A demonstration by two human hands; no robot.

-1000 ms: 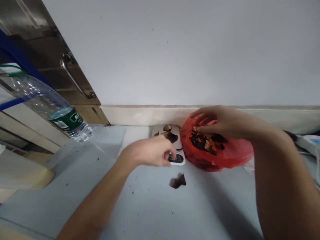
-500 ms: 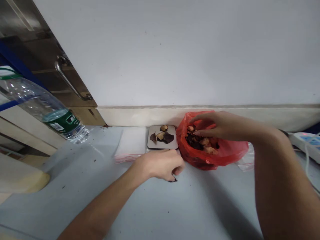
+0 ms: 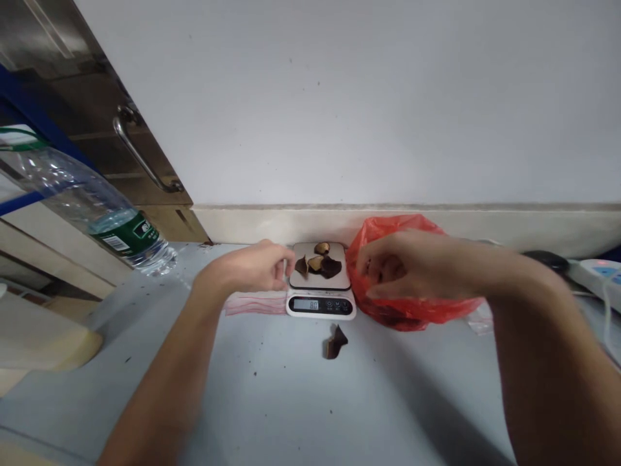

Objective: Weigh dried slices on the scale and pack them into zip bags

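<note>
Left hand: your left hand (image 3: 255,268) is partly open, fingers loosely curled and thumb a little apart, with nothing visible in its grip; it is over the clear zip bags (image 3: 257,304), at the left edge of the scale.
Right hand: your right hand (image 3: 410,262) is partly open over the mouth of the red bag (image 3: 427,309), thumb and fingers apart; blur hides whether it has hold of a piece.
Red bag: it stands open just right of the scale; brownish pieces show between your thumb and fingers, and your hand hides the other contents.
Scale: the white scale (image 3: 348,310) carries four dried brown pieces (image 3: 330,266) on its plate, one at the far side and three across the middle; its lit display shows an 8 and a 0.
Table: a single loose piece (image 3: 336,343) lies on the table (image 3: 291,401), on the near side of the scale.
Bottle: at the left, your clear bottle (image 3: 92,197) with a green label appears tilted and holds some clear liquid.
Pale container: it (image 3: 43,336) is near the left edge, contents unclear.
Right side: a small clear bag (image 3: 481,321) lies partly beside the red bag, and a white power strip (image 3: 599,275) is farther right.
</note>
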